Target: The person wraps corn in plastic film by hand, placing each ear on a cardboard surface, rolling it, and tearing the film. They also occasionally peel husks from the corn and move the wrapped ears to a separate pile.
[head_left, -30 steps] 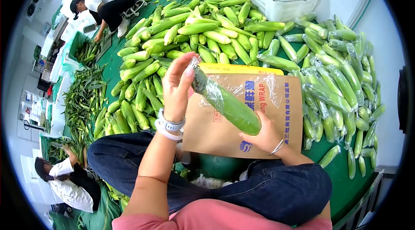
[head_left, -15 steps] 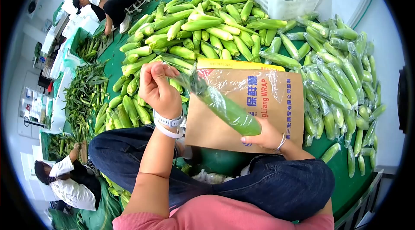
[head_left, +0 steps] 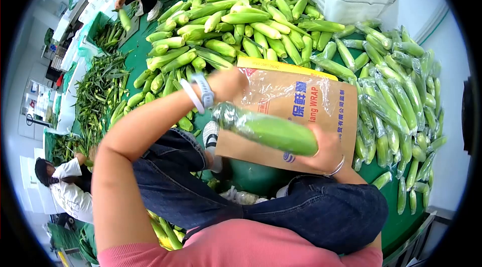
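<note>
A one-handed hold

As viewed from within the room, by decreasing size. The green surface (head_left: 386,207) bears a heap of unwrapped corn (head_left: 241,21); to its right lies a pile of wrapped corn (head_left: 391,101), with a white crate (head_left: 346,3) behind. Between heap and pile, in front of the seated person (head_left: 241,244), is a brown box (head_left: 329,109). Over the box lies the ear (head_left: 271,131), its tip glossy with film. The right hand (head_left: 321,149) is curled firmly round the butt end. The left hand (head_left: 229,84), blurred, is just above the tip, at the box's far left corner; I cannot tell whether its fingers are spread, pressed together or pinching. Loose film (head_left: 261,92) glints on the box.

Change: within the last second the left hand has left the tip and come over the box, while the ear has swung closer to level. I take this to mean that the right hand alone now supports the ear, its covering holding unaided.
</note>
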The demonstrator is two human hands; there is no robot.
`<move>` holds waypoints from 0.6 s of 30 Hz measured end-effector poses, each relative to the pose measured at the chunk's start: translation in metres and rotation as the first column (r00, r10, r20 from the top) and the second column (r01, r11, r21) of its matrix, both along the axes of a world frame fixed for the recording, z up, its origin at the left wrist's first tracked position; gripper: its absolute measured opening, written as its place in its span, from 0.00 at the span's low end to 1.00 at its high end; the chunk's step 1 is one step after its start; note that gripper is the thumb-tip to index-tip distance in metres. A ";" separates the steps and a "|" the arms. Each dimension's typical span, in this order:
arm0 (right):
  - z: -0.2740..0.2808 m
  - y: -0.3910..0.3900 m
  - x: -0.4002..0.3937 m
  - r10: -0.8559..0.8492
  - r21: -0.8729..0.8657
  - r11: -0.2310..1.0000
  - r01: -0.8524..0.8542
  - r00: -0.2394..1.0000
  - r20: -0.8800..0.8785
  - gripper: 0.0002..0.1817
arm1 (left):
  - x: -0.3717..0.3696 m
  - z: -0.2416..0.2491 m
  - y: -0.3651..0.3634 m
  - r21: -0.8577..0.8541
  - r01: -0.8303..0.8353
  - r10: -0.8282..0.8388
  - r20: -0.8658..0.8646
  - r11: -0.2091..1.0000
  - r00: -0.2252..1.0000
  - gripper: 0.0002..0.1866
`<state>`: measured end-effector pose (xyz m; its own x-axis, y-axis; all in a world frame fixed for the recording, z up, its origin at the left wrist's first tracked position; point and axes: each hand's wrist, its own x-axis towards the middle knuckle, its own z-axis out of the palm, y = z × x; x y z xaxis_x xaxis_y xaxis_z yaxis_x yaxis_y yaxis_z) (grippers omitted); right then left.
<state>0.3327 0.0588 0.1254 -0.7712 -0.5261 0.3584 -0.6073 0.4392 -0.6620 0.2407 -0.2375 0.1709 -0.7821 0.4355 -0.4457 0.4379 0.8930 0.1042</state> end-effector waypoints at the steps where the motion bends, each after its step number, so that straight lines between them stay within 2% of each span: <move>1: 0.001 -0.001 -0.003 -0.100 0.054 0.993 0.109 0.984 -0.147 0.30 | 0.017 -0.033 -0.004 0.512 -0.162 -0.117 0.469 0.843 0.876 0.09; 2: -0.002 0.001 -0.006 -0.100 0.055 0.992 0.110 0.984 -0.150 0.30 | 0.049 -0.039 0.008 0.442 -0.721 0.033 0.841 0.534 0.540 0.09; 3: -0.009 0.005 -0.008 -0.142 0.086 0.982 0.169 0.957 -0.253 0.30 | 0.061 -0.033 0.023 0.262 -0.900 -0.144 0.964 0.350 0.224 0.08; 4: -0.013 0.007 -0.008 -0.181 0.111 0.966 0.232 0.919 -0.351 0.30 | 0.073 -0.027 0.039 -0.044 -0.973 -0.311 0.944 0.225 -0.114 0.08; 5: -0.012 0.005 -0.012 -0.191 0.110 0.964 0.242 0.917 -0.350 0.30 | 0.072 -0.016 0.057 -0.101 -0.927 -0.515 0.807 0.362 -0.289 0.08; 6: -0.009 0.000 -0.016 -0.301 0.065 0.939 0.339 0.897 -0.325 0.29 | 0.091 -0.018 0.076 0.040 -0.951 -0.117 0.993 0.308 0.004 0.09; 7: -0.007 -0.003 -0.016 -0.405 0.026 0.902 0.431 0.866 -0.294 0.28 | 0.095 -0.012 0.091 0.033 -0.965 -0.137 0.991 0.261 -0.003 0.11; 8: -0.006 -0.004 -0.017 -0.411 0.031 0.898 0.440 0.861 -0.299 0.28 | 0.094 -0.007 0.100 0.033 -0.976 -0.160 0.987 0.213 -0.001 0.15; 9: -0.005 -0.003 -0.019 -0.429 -0.015 0.902 0.432 0.889 -0.163 0.27 | 0.089 -0.011 0.101 0.043 -0.974 -0.167 0.986 0.222 0.005 0.15; 10: -0.003 -0.003 -0.020 -0.434 -0.063 0.900 0.431 0.901 -0.024 0.26 | 0.081 -0.021 0.100 0.228 -0.971 -0.101 0.970 0.073 0.220 0.16; 11: 0.004 -0.005 -0.017 -0.382 -0.136 0.900 0.413 0.900 0.209 0.25 | 0.073 -0.030 0.098 0.415 -0.907 -0.007 0.909 -0.066 0.416 0.17; 12: 0.004 -0.003 -0.018 -0.392 -0.132 0.898 0.420 0.899 0.195 0.25 | 0.066 -0.036 0.084 0.365 -0.929 -0.089 0.925 -0.054 0.369 0.28; 14: -0.004 0.000 -0.020 -0.174 -0.252 0.918 0.304 0.884 0.433 0.24 | 0.056 -0.048 0.066 0.458 -0.862 -0.156 0.855 -0.216 0.494 0.34; 15: -0.014 -0.001 -0.020 -0.065 -0.345 0.899 0.268 0.864 0.499 0.24 | 0.049 -0.041 0.059 0.466 -0.812 -0.212 0.805 -0.350 0.554 0.34; 16: -0.015 -0.002 -0.019 -0.072 -0.343 0.898 0.275 0.861 0.504 0.24 | 0.038 -0.033 0.053 0.454 -0.749 -0.253 0.747 -0.482 0.615 0.35; 18: -0.015 -0.006 -0.017 0.163 -0.459 0.862 0.217 0.738 0.655 0.21 | 0.014 -0.026 0.041 0.581 -0.475 0.080 0.684 -0.660 0.725 0.36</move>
<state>0.3155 0.0533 0.1106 -0.9122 -0.4068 -0.0483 0.0701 -0.0388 -0.9968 0.2544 -0.1965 0.1451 -0.9962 -0.0171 -0.0850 -0.0550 -0.6325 0.7726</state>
